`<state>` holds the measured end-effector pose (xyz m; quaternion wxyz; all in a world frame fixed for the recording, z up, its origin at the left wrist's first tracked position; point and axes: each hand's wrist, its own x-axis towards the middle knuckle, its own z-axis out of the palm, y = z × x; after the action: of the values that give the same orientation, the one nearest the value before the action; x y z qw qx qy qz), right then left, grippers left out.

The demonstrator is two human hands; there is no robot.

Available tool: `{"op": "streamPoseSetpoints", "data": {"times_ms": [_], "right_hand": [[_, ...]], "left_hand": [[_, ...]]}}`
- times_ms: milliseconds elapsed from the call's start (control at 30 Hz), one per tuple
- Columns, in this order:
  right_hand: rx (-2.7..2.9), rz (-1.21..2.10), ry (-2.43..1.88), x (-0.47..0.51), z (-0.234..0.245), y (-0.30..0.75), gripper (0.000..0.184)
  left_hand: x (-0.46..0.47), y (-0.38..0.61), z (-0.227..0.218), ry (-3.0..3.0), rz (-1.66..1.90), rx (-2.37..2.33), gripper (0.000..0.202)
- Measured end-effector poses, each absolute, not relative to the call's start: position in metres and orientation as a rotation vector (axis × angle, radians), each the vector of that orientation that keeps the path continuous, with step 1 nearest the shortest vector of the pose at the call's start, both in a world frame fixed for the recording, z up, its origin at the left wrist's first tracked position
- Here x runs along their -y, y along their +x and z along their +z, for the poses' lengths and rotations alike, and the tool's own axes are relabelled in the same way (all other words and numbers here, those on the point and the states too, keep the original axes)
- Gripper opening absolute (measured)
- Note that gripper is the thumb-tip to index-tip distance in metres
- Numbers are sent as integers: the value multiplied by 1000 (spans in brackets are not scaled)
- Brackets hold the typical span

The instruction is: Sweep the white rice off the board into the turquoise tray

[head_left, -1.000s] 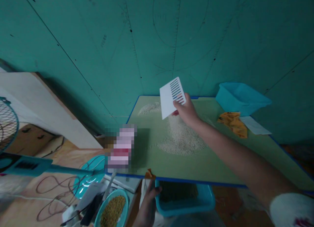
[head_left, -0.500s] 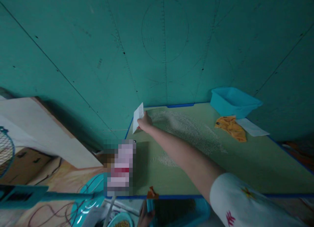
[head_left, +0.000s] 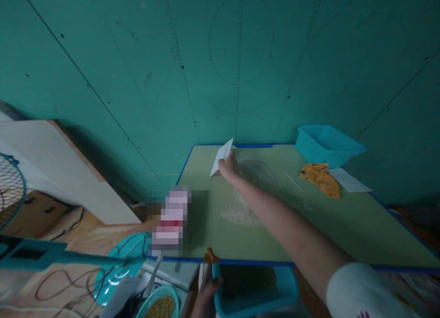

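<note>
Head view: we see right hand [head_left: 229, 164] pinching tilted card [head_left: 220, 157] by slotted side, presumably for control, above table [head_left: 360, 231] beside grain [head_left: 240, 211]; left hand [head_left: 207, 291] at lower bin [head_left: 257, 304], perhaps steadying it, closure we cannot tell.

White card [head_left: 220, 153] with dark stripes; whitish grains [head_left: 240, 211]; pale green tabletop [head_left: 364, 231], blue-edged; orange cloth [head_left: 322, 180]; turquoise tub [head_left: 309, 146]; teal wall [head_left: 137, 79], dark-lined.
</note>
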<state>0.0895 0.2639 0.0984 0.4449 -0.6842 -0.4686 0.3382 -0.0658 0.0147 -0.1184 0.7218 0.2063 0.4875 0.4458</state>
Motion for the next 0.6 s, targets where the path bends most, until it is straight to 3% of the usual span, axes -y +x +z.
{"op": "streamPoseSetpoints", "data": {"times_ms": [200, 433, 600], "right_hand": [[1094, 808, -1716, -233, 99, 113, 29], [1060, 814, -1643, -192, 102, 133, 29], [1167, 783, -1547, -186, 120, 158, 27]], "left_hand": [[-9, -49, -94, 495, 932, -1092, 81], [-10, -36, -80, 538, 912, -1088, 60], [5, -29, -70, 535, 956, -1083, 74]]}}
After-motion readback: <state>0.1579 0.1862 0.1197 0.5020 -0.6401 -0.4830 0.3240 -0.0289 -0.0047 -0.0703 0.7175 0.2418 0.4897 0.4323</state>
